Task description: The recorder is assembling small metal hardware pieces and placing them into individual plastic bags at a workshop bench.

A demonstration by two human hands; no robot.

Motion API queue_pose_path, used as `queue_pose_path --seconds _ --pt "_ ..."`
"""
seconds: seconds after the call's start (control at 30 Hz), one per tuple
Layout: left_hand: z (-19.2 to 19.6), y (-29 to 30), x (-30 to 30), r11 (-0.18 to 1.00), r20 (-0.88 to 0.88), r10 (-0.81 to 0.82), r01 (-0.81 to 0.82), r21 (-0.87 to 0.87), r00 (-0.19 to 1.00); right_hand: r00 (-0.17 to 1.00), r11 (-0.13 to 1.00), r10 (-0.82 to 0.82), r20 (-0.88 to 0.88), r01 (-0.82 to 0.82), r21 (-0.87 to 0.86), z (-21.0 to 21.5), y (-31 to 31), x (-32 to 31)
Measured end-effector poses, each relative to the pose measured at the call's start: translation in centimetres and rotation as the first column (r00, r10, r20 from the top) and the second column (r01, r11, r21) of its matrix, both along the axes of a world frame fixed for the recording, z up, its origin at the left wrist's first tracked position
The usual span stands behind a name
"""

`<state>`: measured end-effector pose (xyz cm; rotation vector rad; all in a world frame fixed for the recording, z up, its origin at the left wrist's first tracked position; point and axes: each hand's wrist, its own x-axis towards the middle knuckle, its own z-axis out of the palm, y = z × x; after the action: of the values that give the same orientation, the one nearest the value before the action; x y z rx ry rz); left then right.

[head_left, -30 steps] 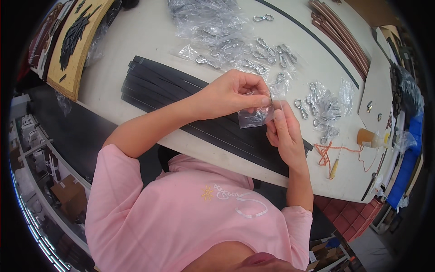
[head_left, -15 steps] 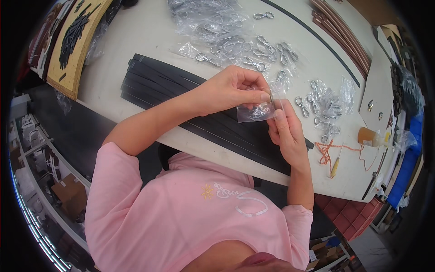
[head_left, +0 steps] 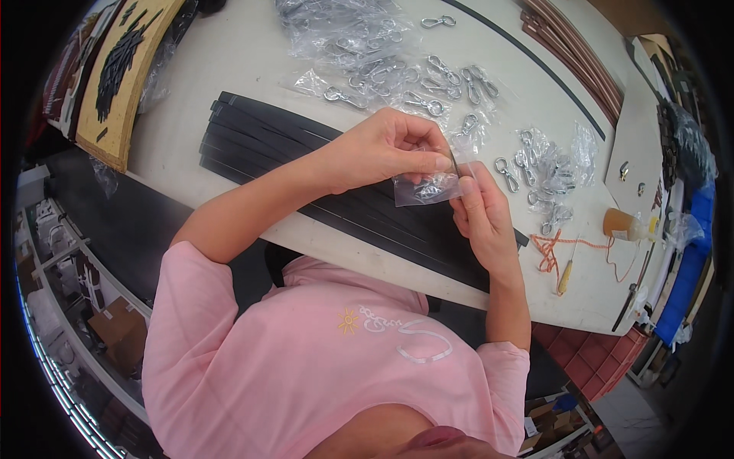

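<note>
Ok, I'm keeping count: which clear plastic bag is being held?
The bag between the left hand and right hand, above the black strips; the other bags beyond it lie on the table.

The strips (head_left: 256, 136) lie along the near edge of the table (head_left: 237, 46); over them is a small bag (head_left: 413, 194), between the left hand (head_left: 394, 157) and the right hand (head_left: 484, 214); beyond the strips lies a heap of bagged clips (head_left: 344, 34), with a smaller cluster of clips (head_left: 552, 177) to its right; nearer lie a string (head_left: 544, 255) and an awl (head_left: 565, 278), with a bottle (head_left: 618, 224) to their right; at far left, a board (head_left: 133, 95) bears short pieces (head_left: 118, 73).
</note>
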<state>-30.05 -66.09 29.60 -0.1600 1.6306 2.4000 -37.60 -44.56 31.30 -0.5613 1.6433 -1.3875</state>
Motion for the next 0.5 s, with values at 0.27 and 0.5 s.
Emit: queue_pose_path --seconds 0.27,0.5 --pt "-0.08 -0.58 -0.05 0.998 0.008 -0.070 0.070 -0.002 0.998 0.998 0.998 0.052 0.024 -0.053 0.032 0.74 0.00 -0.20" --pt "0.26 -0.48 -0.03 0.997 0.073 -0.063 0.060 0.043 0.995 0.997 0.996 0.079 -0.015 -0.078 0.040 0.65 0.25 -0.22"
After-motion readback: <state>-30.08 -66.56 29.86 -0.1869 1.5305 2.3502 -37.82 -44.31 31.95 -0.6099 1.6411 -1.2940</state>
